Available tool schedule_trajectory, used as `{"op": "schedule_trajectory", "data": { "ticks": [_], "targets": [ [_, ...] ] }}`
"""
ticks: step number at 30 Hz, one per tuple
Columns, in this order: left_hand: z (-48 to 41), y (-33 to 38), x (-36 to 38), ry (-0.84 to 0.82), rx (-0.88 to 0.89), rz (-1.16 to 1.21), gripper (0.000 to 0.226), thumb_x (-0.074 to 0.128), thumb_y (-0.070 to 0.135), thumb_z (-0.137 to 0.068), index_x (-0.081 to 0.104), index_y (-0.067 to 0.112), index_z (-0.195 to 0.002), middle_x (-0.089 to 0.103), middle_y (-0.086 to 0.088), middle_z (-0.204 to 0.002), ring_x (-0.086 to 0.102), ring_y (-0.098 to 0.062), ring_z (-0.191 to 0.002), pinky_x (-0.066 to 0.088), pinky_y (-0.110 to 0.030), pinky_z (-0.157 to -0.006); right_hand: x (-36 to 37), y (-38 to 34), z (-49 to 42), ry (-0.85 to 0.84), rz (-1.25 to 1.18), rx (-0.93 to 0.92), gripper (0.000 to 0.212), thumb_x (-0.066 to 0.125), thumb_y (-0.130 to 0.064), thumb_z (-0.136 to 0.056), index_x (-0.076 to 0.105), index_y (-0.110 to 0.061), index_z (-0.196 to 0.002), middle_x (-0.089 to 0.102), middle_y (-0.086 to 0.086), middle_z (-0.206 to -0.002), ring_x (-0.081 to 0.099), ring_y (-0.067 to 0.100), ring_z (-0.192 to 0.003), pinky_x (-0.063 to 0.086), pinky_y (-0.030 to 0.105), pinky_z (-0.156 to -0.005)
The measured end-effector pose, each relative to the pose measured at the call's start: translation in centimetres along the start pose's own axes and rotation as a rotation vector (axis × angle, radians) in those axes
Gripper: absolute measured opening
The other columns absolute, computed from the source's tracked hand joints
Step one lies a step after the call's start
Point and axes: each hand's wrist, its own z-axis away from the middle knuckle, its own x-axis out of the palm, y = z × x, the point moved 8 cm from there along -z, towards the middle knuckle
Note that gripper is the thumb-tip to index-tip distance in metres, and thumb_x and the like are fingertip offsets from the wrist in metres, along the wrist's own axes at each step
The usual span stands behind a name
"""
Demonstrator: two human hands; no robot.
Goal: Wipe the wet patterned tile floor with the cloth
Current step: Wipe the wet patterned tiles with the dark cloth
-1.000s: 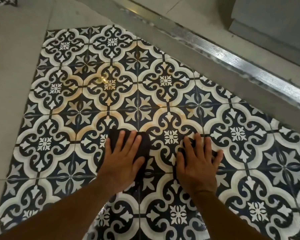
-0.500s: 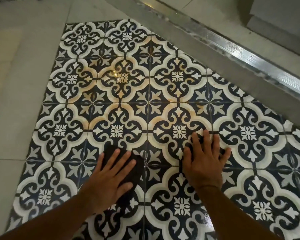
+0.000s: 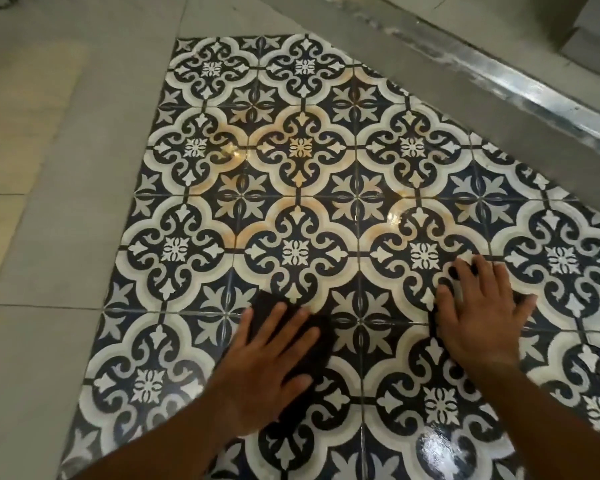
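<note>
A dark, nearly black cloth point(image 3: 326, 351) lies flat on the patterned tile floor point(image 3: 295, 188). It is mostly covered by the left hand point(image 3: 267, 368), which presses on it with fingers spread. The glossy tiles carry navy-and-white floral scrollwork, with orange-brown staining across the middle and a wet shine at the near right.

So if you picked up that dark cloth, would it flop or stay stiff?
Probably floppy: the cloth lies flat and thin under the left hand. It likely slides easily, since the tiles shine wet. It may feel heavier than it looks if soaked.
</note>
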Motion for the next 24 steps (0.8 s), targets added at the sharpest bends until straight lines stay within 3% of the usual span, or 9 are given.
{"op": "schedule_trajectory", "data": {
  "ticks": [4,8,11,14,17,20,24],
  "targets": [
    [1.3,-7.4,0.2,-0.044,-0.106,-0.007,0.064,0.021,0.062,-0.099,0.004,0.032,-0.152,0.013,-0.001,-0.161,-0.003,-0.026,-0.148,0.006,-0.059,-0.115,0.3,-4.4,1.9,0.028,-0.079,0.004,0.06,0.02,-0.053,-0.099,0.036,-0.024,-0.148,0.023,0.006,-0.161,0.005,0.022,-0.15,-0.006,0.059,-0.115],
    [-3.3,-8.4,-1.4,0.019,-0.296,0.074,0.064,-0.001,0.067,-0.092,-0.019,0.039,-0.147,-0.013,0.008,-0.16,-0.026,-0.019,-0.144,-0.014,-0.054,-0.113,2.7,-8.4,2.2,-0.035,-0.058,-0.05,0.057,0.019,-0.051,-0.102,0.031,-0.024,-0.15,0.021,0.006,-0.162,0.004,0.023,-0.15,-0.003,0.059,-0.117],
    [-4.8,-5.8,-1.5,0.059,-0.299,0.096,0.064,0.004,0.064,-0.094,-0.013,0.035,-0.149,-0.014,0.006,-0.16,-0.022,-0.023,-0.145,-0.01,-0.057,-0.113,3.4,-8.9,1.3,-0.019,-0.096,0.018,0.056,0.027,-0.048,-0.101,0.028,-0.024,-0.152,0.019,0.005,-0.162,0.004,0.023,-0.15,-0.004,0.057,-0.117],
    [-2.4,-4.1,-0.8,0.043,-0.097,0.046,0.061,0.018,0.059,-0.099,0.009,0.03,-0.152,0.009,0.001,-0.161,0.002,-0.028,-0.148,0.01,-0.063,-0.114,3.4,-8.4,1.0,0.021,-0.089,0.062,0.054,0.031,-0.045,-0.102,0.03,-0.022,-0.151,0.021,0.007,-0.162,0.006,0.024,-0.15,-0.002,0.057,-0.117],
    [1.7,-8.0,0.3,-0.003,-0.04,-0.033,0.06,0.025,0.06,-0.098,0.016,0.031,-0.151,0.02,0.001,-0.159,0.009,-0.027,-0.148,0.012,-0.057,-0.11,3.4,-8.8,1.1,0.03,-0.06,0.048,0.054,0.032,-0.046,-0.101,0.037,-0.02,-0.149,0.024,0.01,-0.161,0.008,0.027,-0.15,-0.001,0.059,-0.117],
    [3.3,-13.4,0.3,-0.036,-0.088,-0.065,0.061,0.023,0.059,-0.099,0.014,0.029,-0.152,0.022,-0.002,-0.159,0.004,-0.027,-0.148,0.01,-0.055,-0.111,3.2,-9.1,1.1,0.04,-0.057,0.053,0.056,0.027,-0.05,-0.102,0.037,-0.021,-0.149,0.024,0.01,-0.161,0.007,0.026,-0.15,-0.004,0.057,-0.117],
    [-0.7,-16.7,-1.5,0.016,-0.287,0.043,0.063,0.01,0.061,-0.098,0.0,0.032,-0.152,0.003,0.002,-0.162,-0.012,-0.02,-0.148,0.001,-0.058,-0.116,3.1,-9.3,1.1,0.059,-0.051,0.053,0.062,0.023,-0.056,-0.098,0.035,-0.024,-0.149,0.022,0.008,-0.161,0.004,0.025,-0.15,-0.005,0.056,-0.117]
  ]
}}
